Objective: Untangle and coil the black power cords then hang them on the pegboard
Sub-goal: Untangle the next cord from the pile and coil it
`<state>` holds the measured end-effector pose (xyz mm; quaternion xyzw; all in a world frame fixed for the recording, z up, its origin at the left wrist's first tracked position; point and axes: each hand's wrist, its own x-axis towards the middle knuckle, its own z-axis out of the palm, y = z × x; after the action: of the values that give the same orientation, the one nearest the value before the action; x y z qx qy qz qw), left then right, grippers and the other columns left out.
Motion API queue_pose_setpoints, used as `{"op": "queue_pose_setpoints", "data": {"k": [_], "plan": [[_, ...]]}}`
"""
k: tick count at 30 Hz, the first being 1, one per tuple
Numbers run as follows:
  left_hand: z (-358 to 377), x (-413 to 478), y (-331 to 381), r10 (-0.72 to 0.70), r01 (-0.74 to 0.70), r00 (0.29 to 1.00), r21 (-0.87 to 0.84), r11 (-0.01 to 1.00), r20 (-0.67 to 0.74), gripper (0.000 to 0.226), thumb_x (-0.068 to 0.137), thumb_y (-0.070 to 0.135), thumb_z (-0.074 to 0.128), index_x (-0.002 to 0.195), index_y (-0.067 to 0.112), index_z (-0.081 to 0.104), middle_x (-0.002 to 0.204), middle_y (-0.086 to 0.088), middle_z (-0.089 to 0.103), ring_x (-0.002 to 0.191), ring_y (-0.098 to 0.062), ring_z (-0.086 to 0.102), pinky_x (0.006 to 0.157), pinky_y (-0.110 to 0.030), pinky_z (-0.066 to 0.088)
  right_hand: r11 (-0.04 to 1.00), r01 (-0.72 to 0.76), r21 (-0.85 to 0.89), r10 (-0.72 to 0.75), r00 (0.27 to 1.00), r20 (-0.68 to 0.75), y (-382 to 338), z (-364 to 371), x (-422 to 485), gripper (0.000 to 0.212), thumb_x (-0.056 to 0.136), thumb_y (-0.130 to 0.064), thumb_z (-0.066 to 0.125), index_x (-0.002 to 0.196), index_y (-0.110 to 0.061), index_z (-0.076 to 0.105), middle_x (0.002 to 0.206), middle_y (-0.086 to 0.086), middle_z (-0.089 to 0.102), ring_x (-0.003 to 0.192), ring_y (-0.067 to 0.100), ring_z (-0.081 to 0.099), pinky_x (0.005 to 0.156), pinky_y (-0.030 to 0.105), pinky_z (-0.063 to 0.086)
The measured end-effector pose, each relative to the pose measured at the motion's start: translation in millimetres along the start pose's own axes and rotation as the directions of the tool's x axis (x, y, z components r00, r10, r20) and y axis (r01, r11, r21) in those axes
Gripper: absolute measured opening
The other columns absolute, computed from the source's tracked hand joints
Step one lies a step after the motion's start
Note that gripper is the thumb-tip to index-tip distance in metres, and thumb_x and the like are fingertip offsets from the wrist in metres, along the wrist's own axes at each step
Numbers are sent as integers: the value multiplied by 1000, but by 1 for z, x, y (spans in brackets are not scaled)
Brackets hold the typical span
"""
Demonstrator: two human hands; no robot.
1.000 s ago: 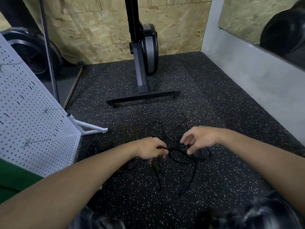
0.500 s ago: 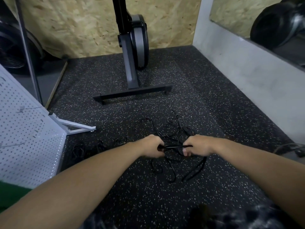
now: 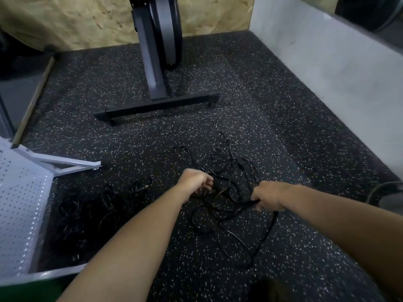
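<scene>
A tangle of black power cords lies on the speckled black floor in front of me. My left hand is curled at the tangle's left side, gripping a strand. My right hand grips another strand at the tangle's right side and holds it a little off the floor, with loops trailing down towards me. More black cords lie to the left, beside the white pegboard, which stands tilted at the lower left.
The pegboard's white foot sticks out onto the floor. An exercise machine's black base bar crosses the floor beyond the cords. A grey wall runs along the right. Another cable curls at the right edge.
My hands have moved apart, the right one pulling its strand to the right and towards me. The view has tipped down and closer to the cords.
</scene>
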<state>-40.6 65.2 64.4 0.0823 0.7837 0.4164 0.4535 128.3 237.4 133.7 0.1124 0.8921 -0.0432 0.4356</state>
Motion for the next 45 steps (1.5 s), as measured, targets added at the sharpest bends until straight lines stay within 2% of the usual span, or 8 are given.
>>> {"op": "queue_pose_setpoints", "data": {"k": [4,9,13,17,26,31,37,45], "plan": [[-4,55,-9,227,-134,959,441,887,-167,23,103,15,55,106,18,78,102,-3,75,71,-16,63,68,-30,54,997,-17,-73,13,998,-65,15,9,36,28,101,-8,58,122,-22,71,119,1,65,97,16,58,83,30,50],[1,113,-29,258,-210,963,803,558,73,62,103,3,43,160,26,38,170,0,26,151,-27,33,121,-48,35,993,-48,-111,32,990,-141,25,20,76,39,97,0,56,125,-24,69,126,2,61,112,22,62,84,33,52],[3,128,-29,81,-200,980,859,471,184,94,96,-13,37,167,36,1,174,8,-14,157,-27,22,115,-48,43,997,-38,-74,27,990,-139,28,23,93,42,95,6,56,127,-19,67,130,3,54,117,23,58,98,38,55],[2,143,-24,74,-155,988,878,453,136,94,91,-22,39,167,30,19,176,0,3,153,-31,32,117,-45,41,990,-29,-136,7,987,-161,29,28,93,51,94,6,56,136,-22,61,136,1,49,128,21,48,109,35,45],[-15,120,-23,239,-246,953,935,254,186,18,97,-3,61,112,6,66,121,-9,55,104,-27,62,90,-43,55,996,-13,-84,5,996,-87,22,12,72,71,95,5,56,157,-25,40,153,4,43,140,25,45,117,40,41],[-48,59,55,349,-348,910,869,353,222,29,103,34,64,126,16,66,118,-8,67,107,-26,65,92,-45,55,999,14,33,-9,990,-141,-5,-37,35,72,96,3,52,161,-22,33,155,6,44,139,27,49,115,41,44],[-75,-61,125,500,-503,841,636,585,206,14,105,27,63,110,13,62,88,-2,78,74,-14,76,72,-33,60,932,144,333,-4,922,-387,-48,-93,-39,61,104,-22,61,159,-16,37,137,6,65,125,25,60,110,38,47],[-98,-199,142,562,-561,818,47,827,-125,26,99,19,73,101,-7,70,87,-21,74,80,-30,78,72,-39,66,592,450,668,-148,876,-459,-116,-110,-127,63,92,-43,78,144,-24,49,135,-7,63,118,8,62,87,20,50]]}}
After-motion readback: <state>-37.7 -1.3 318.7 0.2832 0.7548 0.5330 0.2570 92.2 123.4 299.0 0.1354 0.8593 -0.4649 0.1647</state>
